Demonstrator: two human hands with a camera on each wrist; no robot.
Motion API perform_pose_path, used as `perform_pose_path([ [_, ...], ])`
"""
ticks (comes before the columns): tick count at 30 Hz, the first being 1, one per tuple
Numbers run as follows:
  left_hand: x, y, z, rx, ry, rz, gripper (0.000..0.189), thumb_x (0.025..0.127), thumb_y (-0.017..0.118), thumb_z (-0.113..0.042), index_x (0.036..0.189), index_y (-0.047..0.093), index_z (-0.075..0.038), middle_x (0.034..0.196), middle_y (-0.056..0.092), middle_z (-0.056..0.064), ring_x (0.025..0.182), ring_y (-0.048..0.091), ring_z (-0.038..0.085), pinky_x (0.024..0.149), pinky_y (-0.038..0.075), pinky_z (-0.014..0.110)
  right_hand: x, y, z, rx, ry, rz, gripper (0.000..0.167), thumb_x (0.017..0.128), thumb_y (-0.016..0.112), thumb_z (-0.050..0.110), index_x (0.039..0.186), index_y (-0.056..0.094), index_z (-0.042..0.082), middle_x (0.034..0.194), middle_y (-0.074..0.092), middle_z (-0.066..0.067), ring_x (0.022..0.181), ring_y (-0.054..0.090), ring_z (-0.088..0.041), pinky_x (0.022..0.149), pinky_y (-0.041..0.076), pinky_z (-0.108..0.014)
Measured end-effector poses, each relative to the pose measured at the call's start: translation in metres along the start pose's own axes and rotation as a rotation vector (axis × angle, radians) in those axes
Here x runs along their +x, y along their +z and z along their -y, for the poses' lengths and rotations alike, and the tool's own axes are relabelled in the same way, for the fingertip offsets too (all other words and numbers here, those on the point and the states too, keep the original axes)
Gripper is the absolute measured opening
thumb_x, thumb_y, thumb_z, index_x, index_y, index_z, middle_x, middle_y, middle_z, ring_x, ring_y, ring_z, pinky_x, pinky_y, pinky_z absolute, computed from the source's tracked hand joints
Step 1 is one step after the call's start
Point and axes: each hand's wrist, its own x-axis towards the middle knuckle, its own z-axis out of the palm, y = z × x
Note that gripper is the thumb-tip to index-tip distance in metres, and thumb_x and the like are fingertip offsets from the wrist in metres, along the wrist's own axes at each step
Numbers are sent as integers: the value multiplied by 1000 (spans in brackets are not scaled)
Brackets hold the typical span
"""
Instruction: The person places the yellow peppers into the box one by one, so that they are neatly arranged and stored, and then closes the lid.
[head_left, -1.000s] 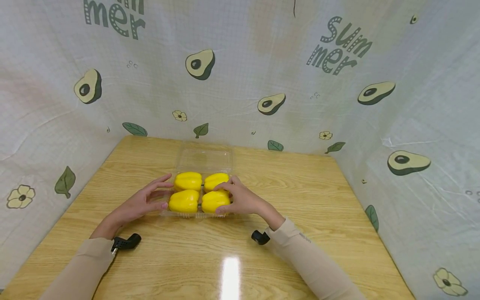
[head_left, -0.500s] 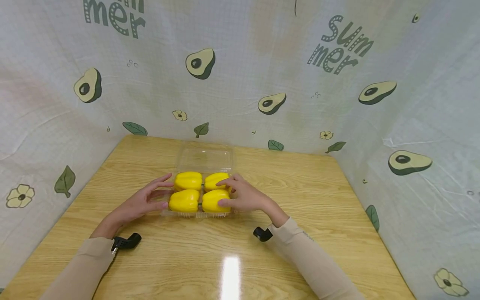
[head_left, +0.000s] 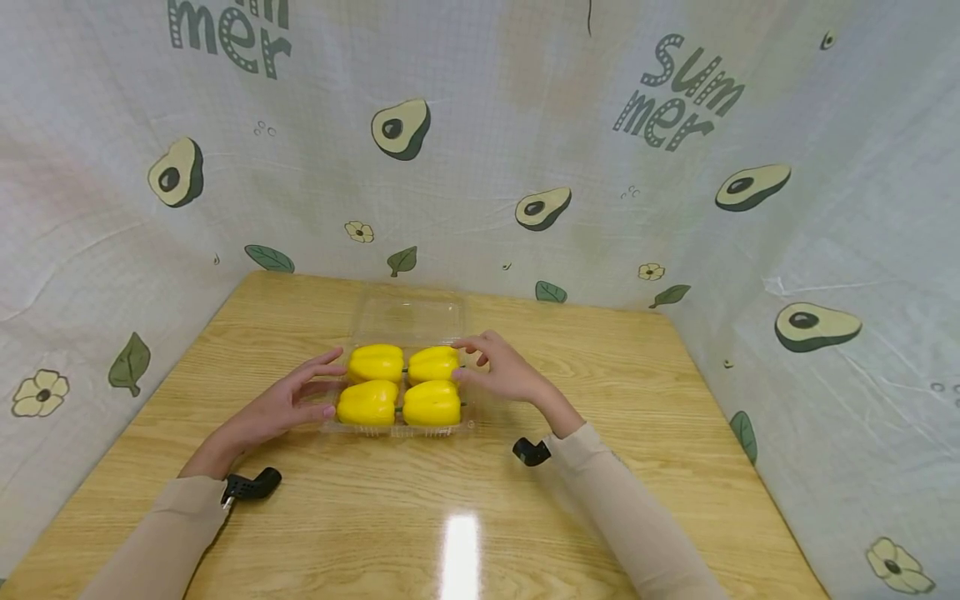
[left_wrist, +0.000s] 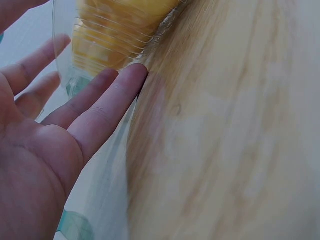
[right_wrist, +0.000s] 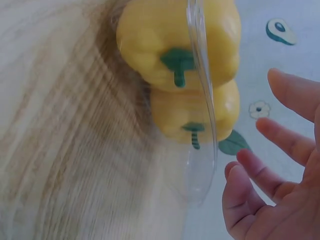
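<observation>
Several yellow bell peppers lie in two rows of two inside a clear plastic clamshell box. Its lid is folded back flat behind it. My left hand is spread at the box's left side; in the left wrist view its fingertips are right at the ribbed wall. My right hand hovers at the box's right rim beside the back right pepper, fingers loosely bent and holding nothing. Green stems of the two right peppers show through the clear wall in the right wrist view.
The box stands on a light wooden table, toward its back left. A pale curtain printed with avocados and leaves surrounds the table at the back and sides. Black wrist cameras sit at both sleeves.
My right hand has let go of the front right pepper, drawn back to the right and moved up toward the back right one. The left hand has stayed put.
</observation>
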Motion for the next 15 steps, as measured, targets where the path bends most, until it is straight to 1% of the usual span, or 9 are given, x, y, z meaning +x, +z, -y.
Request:
perform_pose_path([
  [4, 0, 0, -1, 3, 2, 2, 59, 102, 70, -7, 156, 47, -6, 178, 9, 13, 146, 38, 58, 106, 47, 16, 8, -4, -6, -5, 12, -43, 54, 105, 70, 32, 153, 56, 13, 136, 56, -19, 109, 58, -30, 93, 54, -46],
  [8, -1, 0, -2, 6, 1, 1, 59, 102, 71, -8, 156, 47, -5, 178, 9, 14, 146, 37, 59, 106, 47, 16, 17, -9, -11, 14, 27, -84, 54, 104, 71, 29, 153, 56, 13, 140, 55, -23, 111, 60, -35, 96, 54, -49],
  [12, 0, 1, -3, 6, -10, -2, 70, 103, 70, -9, 164, 36, -5, 176, 16, 18, 147, 37, 58, 106, 47, 16, 27, -11, -18, 23, 53, -102, 55, 104, 71, 30, 154, 55, 12, 141, 55, -24, 112, 61, -36, 98, 55, -49],
  [15, 1, 1, -3, 8, -13, -4, 72, 103, 70, -9, 165, 34, -6, 175, 17, 19, 147, 38, 58, 106, 47, 16, 34, -11, -23, 20, 63, -113, 57, 105, 70, 30, 155, 53, 11, 142, 54, -25, 113, 63, -36, 98, 56, -49],
])
